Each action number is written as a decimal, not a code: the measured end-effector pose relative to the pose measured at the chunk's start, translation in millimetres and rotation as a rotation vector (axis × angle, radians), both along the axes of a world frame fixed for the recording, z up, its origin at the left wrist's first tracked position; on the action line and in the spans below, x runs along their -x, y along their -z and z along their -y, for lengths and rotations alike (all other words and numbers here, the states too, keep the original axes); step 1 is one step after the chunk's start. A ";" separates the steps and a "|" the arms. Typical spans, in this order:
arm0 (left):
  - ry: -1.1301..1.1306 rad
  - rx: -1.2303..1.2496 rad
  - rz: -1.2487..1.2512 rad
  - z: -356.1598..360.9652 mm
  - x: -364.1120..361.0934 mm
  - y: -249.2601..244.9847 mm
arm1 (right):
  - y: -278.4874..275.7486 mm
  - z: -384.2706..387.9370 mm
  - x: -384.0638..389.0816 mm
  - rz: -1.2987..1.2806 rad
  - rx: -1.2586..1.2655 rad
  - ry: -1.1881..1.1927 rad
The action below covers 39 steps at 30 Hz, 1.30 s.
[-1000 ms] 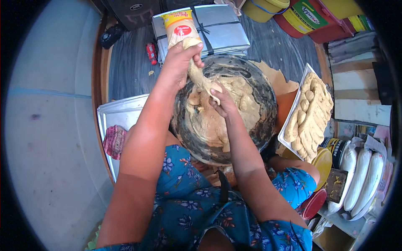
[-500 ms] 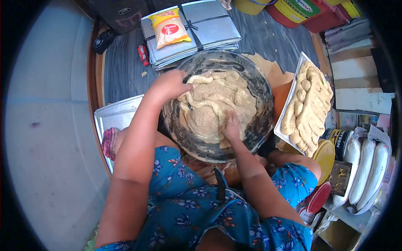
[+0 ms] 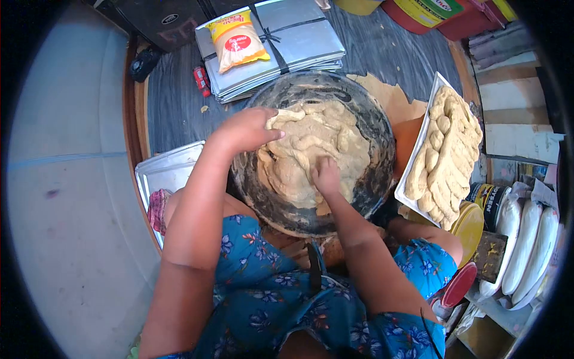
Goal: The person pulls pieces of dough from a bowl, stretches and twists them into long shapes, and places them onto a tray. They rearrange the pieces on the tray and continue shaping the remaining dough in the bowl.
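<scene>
A wide black basin [image 3: 375, 128] between my legs holds a lumpy mass of pale tan dough [image 3: 317, 140], torn into folds and thick strips. At the basin's left rim my left hand [image 3: 248, 128] is closed, pinching the edge of the dough between thumb and fingers. My right hand [image 3: 326, 177] sits low in the middle of the basin. Its fingers are curled into the dough, and their tips are partly hidden. To the right, a tilted white tray [image 3: 409, 173] bears several long, lumpy rolls of dough [image 3: 448, 155].
Stacked metal trays [image 3: 305, 36] tied with black cord stand behind the basin, with a bread crumb bag [image 3: 238, 42] on top. A red toy car [image 3: 201, 81] lies beside them. Another metal tray [image 3: 170, 170] is at left; yellow lid [image 3: 468, 233] and white wrapped rolls [image 3: 523, 251] at right.
My right hand's fingers, stretched and blurred before, are now curled into the dough. My left hand stays at the upper left edge of the dough. The view has shifted slightly.
</scene>
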State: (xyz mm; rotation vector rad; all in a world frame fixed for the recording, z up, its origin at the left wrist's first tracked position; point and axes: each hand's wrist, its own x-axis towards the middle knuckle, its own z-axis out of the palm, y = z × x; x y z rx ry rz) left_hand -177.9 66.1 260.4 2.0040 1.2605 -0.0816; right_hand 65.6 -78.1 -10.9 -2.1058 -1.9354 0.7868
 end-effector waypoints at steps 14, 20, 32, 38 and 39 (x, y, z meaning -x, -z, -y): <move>0.009 -0.097 0.092 0.3 8.3 13.1 | 14.6 40.1 32.7 -0.007 -0.074 -0.604; 0.020 -0.094 0.115 1.7 10.8 15.3 | -14.5 16.5 18.7 0.114 0.020 -0.610; 0.007 -0.118 0.131 4.1 5.6 9.1 | -43.0 36.0 -24.0 0.043 0.127 -0.160; 0.026 -0.107 0.125 8.2 1.7 10.1 | 1.6 54.1 81.7 0.162 0.221 -0.247; 0.021 -0.096 0.107 7.5 2.0 10.2 | -3.5 67.2 82.8 0.185 0.219 -0.391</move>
